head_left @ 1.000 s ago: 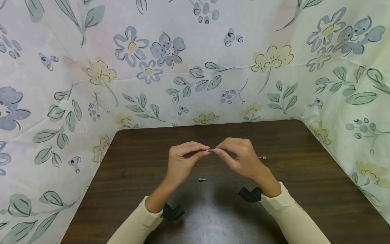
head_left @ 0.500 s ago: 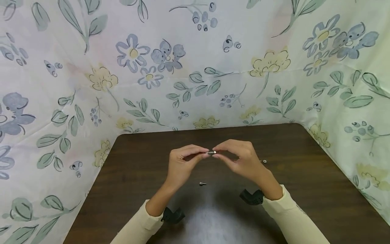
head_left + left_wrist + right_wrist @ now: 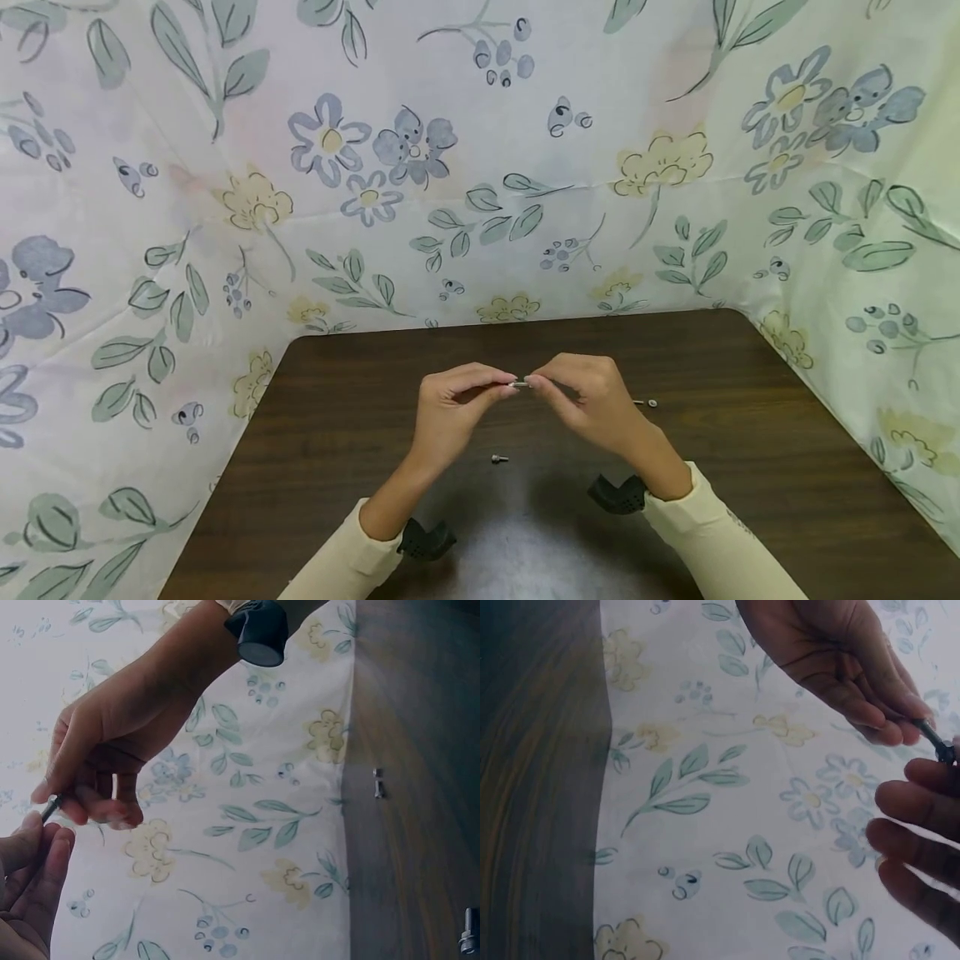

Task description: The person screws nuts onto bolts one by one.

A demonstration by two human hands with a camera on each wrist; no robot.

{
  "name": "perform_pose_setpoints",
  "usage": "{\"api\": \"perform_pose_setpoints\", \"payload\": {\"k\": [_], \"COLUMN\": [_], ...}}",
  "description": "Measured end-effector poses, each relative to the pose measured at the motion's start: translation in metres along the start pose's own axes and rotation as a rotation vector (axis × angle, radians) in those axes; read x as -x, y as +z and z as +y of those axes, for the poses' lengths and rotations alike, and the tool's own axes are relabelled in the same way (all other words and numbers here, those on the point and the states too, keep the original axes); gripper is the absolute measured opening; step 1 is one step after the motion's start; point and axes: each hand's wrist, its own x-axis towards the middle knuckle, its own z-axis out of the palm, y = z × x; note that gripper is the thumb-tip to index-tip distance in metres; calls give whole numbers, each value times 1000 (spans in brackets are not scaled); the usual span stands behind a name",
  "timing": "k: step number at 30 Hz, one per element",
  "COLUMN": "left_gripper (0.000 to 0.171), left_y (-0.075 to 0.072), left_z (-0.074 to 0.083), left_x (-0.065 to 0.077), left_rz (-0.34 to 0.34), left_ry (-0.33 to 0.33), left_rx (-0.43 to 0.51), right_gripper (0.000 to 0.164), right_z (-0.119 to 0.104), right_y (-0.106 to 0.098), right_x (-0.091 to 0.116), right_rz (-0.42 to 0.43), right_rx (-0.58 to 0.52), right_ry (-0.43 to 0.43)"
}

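While the left hand [image 3: 452, 410] pinches a small metal bolt [image 3: 521, 384] above the wooden table [image 3: 337, 433] and the right hand [image 3: 591, 396] pinches its other end, apparently at a nut [image 3: 946, 754], a slack fingertip grip could let either piece drop.

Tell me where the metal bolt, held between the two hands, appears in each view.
Head: metal bolt slightly right of centre, below mid-height.
Left wrist: metal bolt near the left edge, slightly below mid-height.
Right wrist: metal bolt near the right edge, above mid-height.
Shared landmark: floral cloth.
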Motion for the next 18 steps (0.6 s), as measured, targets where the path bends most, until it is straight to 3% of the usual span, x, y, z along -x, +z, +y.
{"api": "perform_pose_setpoints", "payload": {"k": [4, 6, 13, 18], "left_gripper": [14, 13, 13, 13], "left_y": [0, -1, -2, -2], "left_z": [0, 1, 2, 0], "left_x": [-2, -3, -3, -3], "left_rz": [13, 21, 27, 24], "left_ry": [-7, -9, -8, -10], "left_rx": [-10, -18, -19, -10], "right_gripper": [37, 35, 27, 22], "right_z": [-1, -1, 2, 2], "right_y": [-2, -3, -4, -3], "right_x": [0, 0, -3, -4], "right_rz": [-34, -32, 5, 14], "right_rx": [20, 27, 2, 6], "right_ry": [81, 81, -46, -77]}}
